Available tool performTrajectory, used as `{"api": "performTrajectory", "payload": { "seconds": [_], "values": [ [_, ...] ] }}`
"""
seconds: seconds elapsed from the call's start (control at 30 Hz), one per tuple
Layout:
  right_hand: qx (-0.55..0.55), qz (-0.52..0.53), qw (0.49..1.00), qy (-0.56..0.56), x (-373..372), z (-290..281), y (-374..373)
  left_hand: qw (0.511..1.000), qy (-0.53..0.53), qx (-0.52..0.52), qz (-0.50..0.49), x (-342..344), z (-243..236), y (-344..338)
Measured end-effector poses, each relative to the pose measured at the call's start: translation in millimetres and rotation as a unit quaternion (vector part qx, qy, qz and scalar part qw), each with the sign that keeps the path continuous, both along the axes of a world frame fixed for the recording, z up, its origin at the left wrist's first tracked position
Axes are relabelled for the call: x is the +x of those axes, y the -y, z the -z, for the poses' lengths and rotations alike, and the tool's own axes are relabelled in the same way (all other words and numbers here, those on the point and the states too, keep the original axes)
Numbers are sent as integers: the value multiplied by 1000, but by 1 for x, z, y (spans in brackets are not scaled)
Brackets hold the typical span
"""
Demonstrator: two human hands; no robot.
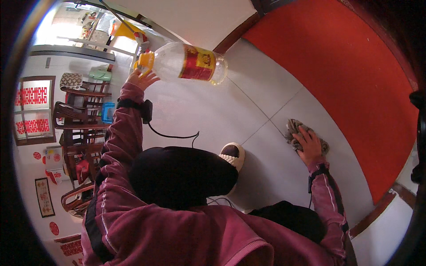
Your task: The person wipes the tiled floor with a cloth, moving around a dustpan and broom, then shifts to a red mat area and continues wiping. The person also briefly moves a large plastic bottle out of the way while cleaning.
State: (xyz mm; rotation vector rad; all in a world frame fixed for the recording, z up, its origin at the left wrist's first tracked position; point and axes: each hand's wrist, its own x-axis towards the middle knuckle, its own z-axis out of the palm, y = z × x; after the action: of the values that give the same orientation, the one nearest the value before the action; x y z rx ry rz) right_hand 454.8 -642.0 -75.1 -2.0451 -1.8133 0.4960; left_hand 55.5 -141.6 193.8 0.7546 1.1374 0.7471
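Note:
My left hand [143, 80] is closed at the yellow-orange neck of a large clear plastic bottle [173, 60]. The bottle lies tilted on its side, its base pointing right, with a red and yellow label round its lower half. It looks nearly empty, with a little yellowish tint near the base. Over on the right, my right hand [309, 144] presses down on a crumpled grey-brown rag [293, 128] on the tiled floor, fingers curled over it. Part of the rag is hidden under the palm.
A red carpet [337, 71] borders the pale tiles on the right. My shoe [233, 156] stands between my hands. Dark wooden chairs [80, 122] line the left side, with a blue basket [107, 112] among them. A black cable [173, 136] hangs from my left wrist.

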Motion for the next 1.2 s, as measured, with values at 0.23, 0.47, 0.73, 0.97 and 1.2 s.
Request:
{"api": "performTrajectory", "payload": {
  "seconds": [0.23, 0.47, 0.73, 0.97, 1.2],
  "values": [
    [-28, -8, 999, -16, 5, -5, -5, 979, -86, -5, -184, -70, 27, -21],
    [-44, -7, 999, -24, 4, -13, -8, 961, -44, -2, -273, -136, 43, -58],
    [-74, -21, 987, -139, 14, -25, -9, 968, -104, 138, -180, -115, 91, -94],
    [-144, -4, 976, -163, 20, -18, -6, 944, -268, 123, -148, -30, 79, -104],
    [-172, -34, 982, -73, 23, -29, -6, 850, -480, 199, -87, -33, 76, -119]
  ]
}}
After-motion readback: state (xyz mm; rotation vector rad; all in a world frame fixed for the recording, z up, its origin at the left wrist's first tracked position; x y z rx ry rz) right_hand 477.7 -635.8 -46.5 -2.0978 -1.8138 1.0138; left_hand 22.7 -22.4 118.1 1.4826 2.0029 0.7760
